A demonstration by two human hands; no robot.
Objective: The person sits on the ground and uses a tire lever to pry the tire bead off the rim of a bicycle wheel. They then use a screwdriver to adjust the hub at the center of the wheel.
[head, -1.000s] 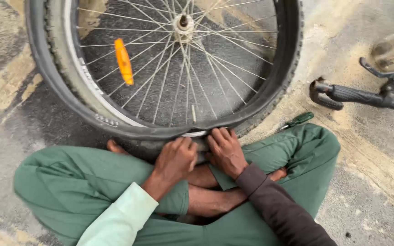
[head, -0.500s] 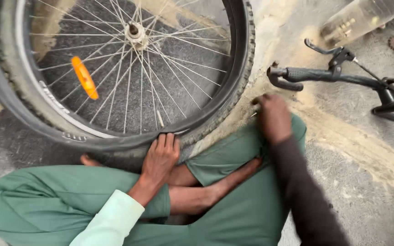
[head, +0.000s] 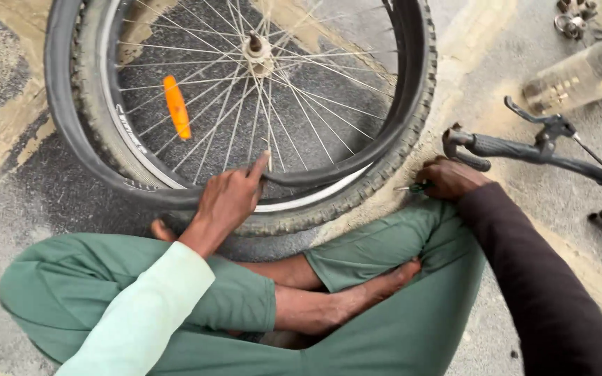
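A bicycle wheel (head: pixel 259 49) with steel spokes and an orange reflector (head: pixel 176 106) lies flat on the ground in front of my crossed legs in green trousers (head: pixel 384 327). Its black knobbly tyre (head: pixel 357 198) is partly off the rim, and a black inner tube (head: pixel 357 157) loops out across the spokes. My left hand (head: pixel 230 198) pinches the tube at the near rim, its index finger raised. Beside my right knee, on the ground, my right hand (head: pixel 447 177) closes on a small green-handled tool (head: pixel 412 186).
A black bicycle handlebar with a brake lever (head: pixel 538 143) lies at the right. A clear plastic bottle (head: pixel 583 76) lies behind it, with small metal parts (head: pixel 576 21) at the top right. The ground is grey paving with sandy patches.
My right hand left the rim and reached right to the ground by my knee, closing on the small tool. My left hand shifted onto the inner tube. The view moved right.
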